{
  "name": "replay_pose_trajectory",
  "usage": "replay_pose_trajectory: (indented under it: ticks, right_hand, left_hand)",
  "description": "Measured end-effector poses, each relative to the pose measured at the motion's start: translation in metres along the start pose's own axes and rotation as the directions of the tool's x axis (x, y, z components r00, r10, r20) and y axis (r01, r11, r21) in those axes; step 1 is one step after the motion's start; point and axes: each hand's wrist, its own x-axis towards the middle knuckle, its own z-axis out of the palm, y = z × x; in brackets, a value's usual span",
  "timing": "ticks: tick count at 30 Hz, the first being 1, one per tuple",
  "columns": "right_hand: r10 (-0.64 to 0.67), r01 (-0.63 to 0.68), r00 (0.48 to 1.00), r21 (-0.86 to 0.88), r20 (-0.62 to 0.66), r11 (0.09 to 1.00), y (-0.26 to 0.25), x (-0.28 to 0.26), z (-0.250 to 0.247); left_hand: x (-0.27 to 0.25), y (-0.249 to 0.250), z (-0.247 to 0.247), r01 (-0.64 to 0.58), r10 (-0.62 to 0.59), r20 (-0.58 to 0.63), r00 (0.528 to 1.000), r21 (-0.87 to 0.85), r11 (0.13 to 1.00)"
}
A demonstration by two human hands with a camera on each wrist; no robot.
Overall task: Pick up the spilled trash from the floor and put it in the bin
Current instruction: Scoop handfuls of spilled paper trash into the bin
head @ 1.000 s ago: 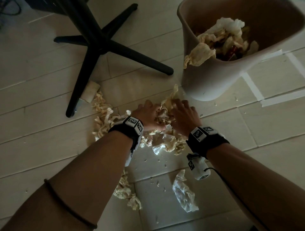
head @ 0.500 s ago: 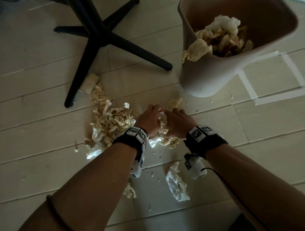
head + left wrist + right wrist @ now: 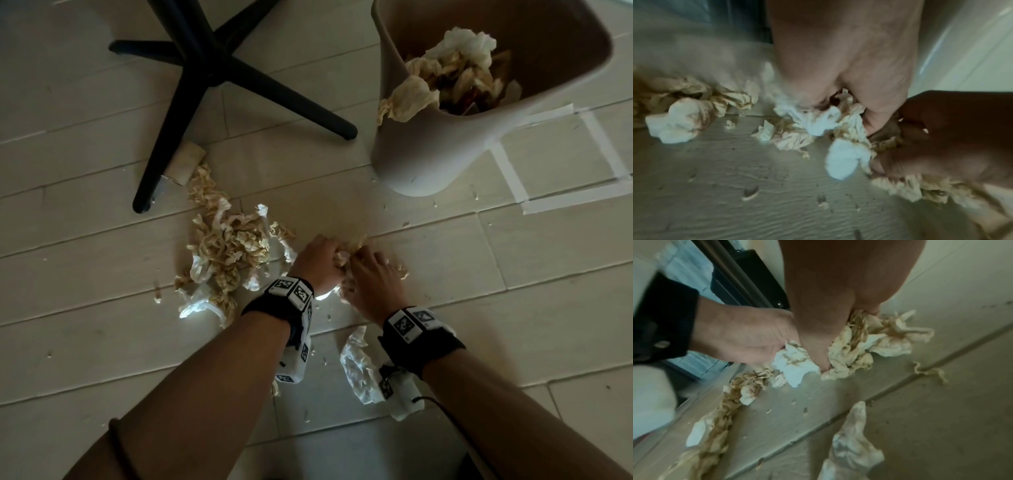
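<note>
Both hands press together on one clump of crumpled, stained tissue on the floor. My left hand grips it from the left and my right hand from the right, fingers curled into the paper. The wrist views show the same wad squeezed between the two palms. A larger heap of tissue lies to the left of the hands. One loose tissue lies beside my right wrist. The beige bin stands at the upper right, holding tissues, one hanging over its rim.
A black chair base with spread legs stands at the upper left; a cardboard tube lies by one leg. White tape lines mark the floor right of the bin. Small paper scraps dot the planks.
The hands have drawn closer together and squeezed the tissue into a tighter clump, which now lies nearer to me and farther from the bin.
</note>
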Motion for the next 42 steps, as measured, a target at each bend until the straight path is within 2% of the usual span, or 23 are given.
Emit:
replay_pose_trajectory:
  ticks: [2, 4, 6, 8, 9, 10, 12, 13, 14, 16, 18, 20, 22, 24, 26, 28, 30, 33, 35, 37, 39, 42]
  right_hand:
    - [0.053, -0.050, 0.998, 0.081, -0.040, 0.996, 0.002, 0.001, 0.002]
    - [0.133, -0.121, 0.990, 0.228, -0.039, 0.966, 0.002, 0.002, -0.001]
    - [0.213, -0.202, 0.977, 0.356, 0.008, 0.913, 0.001, 0.005, -0.006]
    - [0.250, -0.271, 0.962, 0.461, 0.108, 0.845, -0.001, 0.010, -0.008]
    - [0.256, -0.294, 0.955, 0.568, 0.148, 0.769, -0.003, 0.013, -0.007]
    - [0.267, -0.317, 0.946, 0.696, 0.183, 0.644, -0.002, 0.014, -0.007]
    - [0.269, -0.346, 0.925, 0.887, 0.268, 0.307, -0.007, 0.011, -0.016]
    - [0.232, -0.354, 0.920, 0.925, 0.317, 0.140, -0.012, 0.006, -0.026]
    - [0.169, -0.362, 0.921, 0.931, 0.351, 0.039, -0.015, 0.003, -0.035]
    - [0.065, -0.349, 0.934, 0.936, 0.351, -0.045, -0.014, -0.001, -0.047]
    - [0.077, -0.325, 0.941, 0.943, 0.330, -0.073, -0.008, 0.000, -0.053]
    - [0.155, -0.279, 0.945, 0.957, 0.289, -0.083, 0.001, 0.003, -0.050]
    - [0.259, -0.258, 0.930, 0.965, 0.263, -0.055, 0.008, 0.003, -0.051]
    - [0.360, -0.262, 0.904, 0.964, 0.231, 0.039, 0.010, 0.001, -0.052]
    - [0.435, -0.272, 0.882, 0.950, 0.182, 0.153, 0.010, 0.000, -0.052]
    - [0.484, -0.284, 0.866, 0.918, 0.122, 0.276, 0.016, 0.001, -0.047]
    - [0.520, -0.309, 0.851, 0.869, 0.072, 0.386, 0.021, -0.001, -0.047]
    - [0.469, -0.362, 0.882, 0.706, 0.048, 0.608, 0.026, -0.010, -0.044]
    - [0.411, -0.390, 0.906, 0.585, 0.104, 0.711, 0.027, -0.019, -0.036]
    - [0.394, -0.419, 0.907, 0.401, 0.147, 0.815, 0.027, -0.032, -0.023]
    - [0.395, -0.415, 0.910, 0.239, 0.128, 0.878, 0.025, -0.044, -0.010]
    - [0.363, -0.368, 0.930, 0.152, 0.061, 0.917, 0.023, -0.055, 0.002]
  left_hand:
    - [-0.005, 0.000, 0.001, -0.001, 0.004, -0.012, 1.000, 0.201, 0.980]
    - [-0.011, 0.000, 0.004, 0.069, -0.054, -0.054, 0.997, 0.326, 0.943]
    - [-0.016, 0.003, 0.007, 0.154, -0.145, -0.054, 0.988, 0.262, 0.953]
    - [-0.015, 0.009, 0.009, 0.171, -0.169, -0.026, 0.985, 0.110, 0.979]
    - [-0.016, 0.012, 0.008, 0.168, -0.168, -0.023, 0.986, 0.007, 0.986]
    - [-0.015, 0.016, 0.008, 0.168, -0.172, -0.027, 0.985, -0.106, 0.980]
    - [-0.016, 0.021, 0.007, 0.180, -0.198, -0.028, 0.980, -0.310, 0.934]
    - [-0.017, 0.024, 0.006, 0.179, -0.207, -0.035, 0.978, -0.377, 0.909]
    - [-0.018, 0.027, 0.005, 0.169, -0.209, -0.048, 0.977, -0.431, 0.887]
    - [-0.019, 0.032, 0.003, 0.137, -0.203, -0.079, 0.976, -0.504, 0.853]
    - [-0.020, 0.036, 0.000, 0.107, -0.180, -0.085, 0.980, -0.536, 0.837]
    - [-0.023, 0.041, -0.003, 0.062, -0.114, -0.065, 0.991, -0.537, 0.841]
    - [-0.031, 0.045, -0.002, -0.015, -0.011, -0.042, 0.999, -0.565, 0.825]
    - [-0.042, 0.045, 0.004, -0.123, 0.099, -0.073, 0.992, -0.535, 0.836]
    - [-0.051, 0.038, 0.016, -0.181, 0.143, -0.133, 0.981, -0.355, 0.917]
    - [-0.063, 0.026, 0.029, -0.082, 0.075, -0.104, 0.992, -0.065, 0.995]
    - [-0.077, 0.012, 0.041, 0.032, -0.030, -0.018, 0.999, 0.141, 0.989]
    - [-0.097, -0.001, 0.054, 0.021, -0.037, 0.053, 0.998, 0.263, 0.965]
    - [-0.106, -0.001, 0.062, -0.019, -0.003, 0.066, 0.998, 0.323, 0.946]
    - [-0.115, 0.004, 0.070, -0.062, 0.038, 0.076, 0.996, 0.350, 0.935]
    - [-0.124, 0.006, 0.080, -0.118, 0.098, 0.070, 0.993, 0.378, 0.918]
    - [-0.131, 0.001, 0.092, -0.170, 0.182, 0.005, 0.983, 0.387, 0.906]
